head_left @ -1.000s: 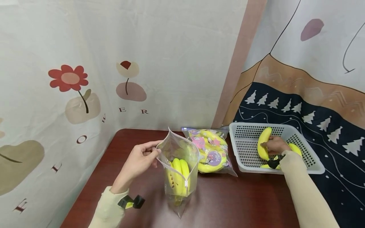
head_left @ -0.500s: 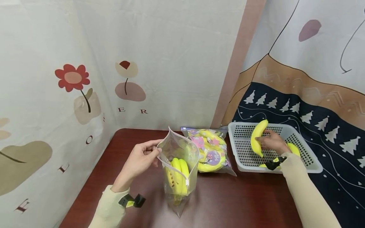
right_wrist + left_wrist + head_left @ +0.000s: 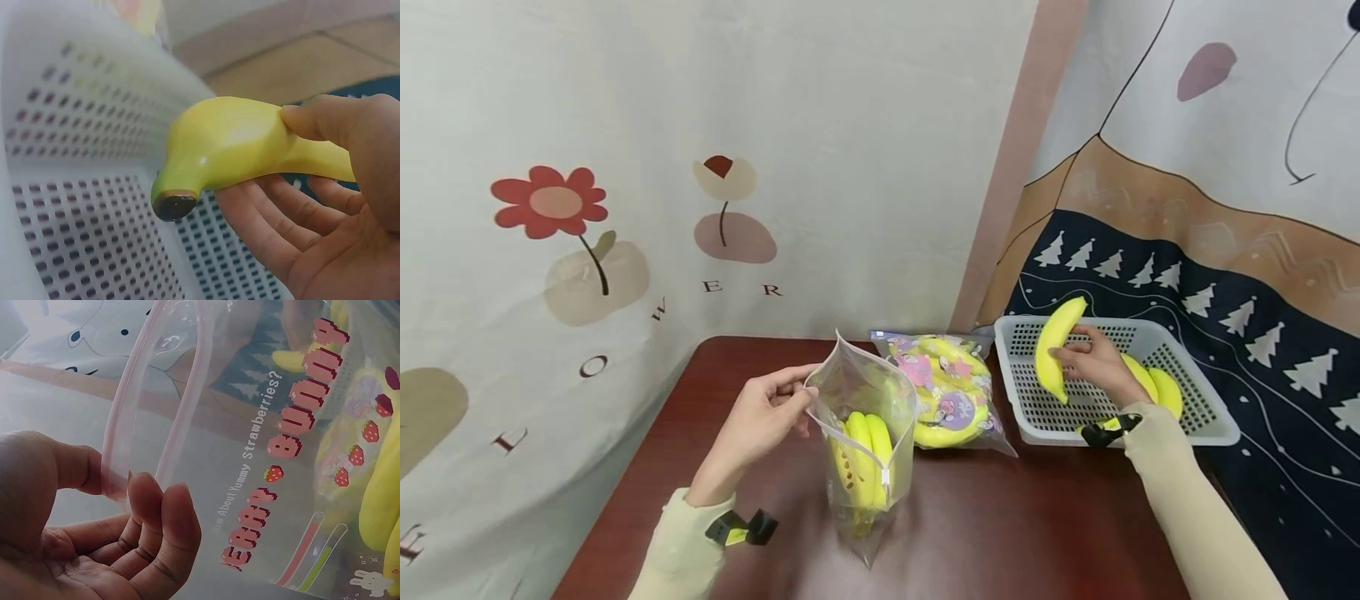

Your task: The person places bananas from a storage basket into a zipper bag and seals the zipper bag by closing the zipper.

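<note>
My left hand [image 3: 763, 421] pinches the left rim of a clear zip bag [image 3: 895, 400], between thumb and fingers. The bag stands with its mouth apart, and several bananas [image 3: 867, 454] sit inside it. In the left wrist view, red lettering and strawberries are printed on the bag's plastic [image 3: 250, 456]. Over the grey basket, my right hand [image 3: 1097, 362] holds a single banana [image 3: 1057, 346] between thumb and fingers. The right wrist view shows that banana's dark stem end [image 3: 178, 205] pointing away from the palm [image 3: 337, 250].
The perforated grey basket [image 3: 1011, 375] stands at the table's back right, with a few more bananas [image 3: 1161, 387] at its right side. Between it and the zip bag lies a printed bag [image 3: 955, 400] packed with bananas. Patterned cloth [image 3: 850, 167] hangs behind the dark red table [image 3: 1000, 525].
My right hand has lifted the banana and brought it left within the basket's area, uncovering more of the bananas left there. The left hand keeps its hold on the bag's rim.
</note>
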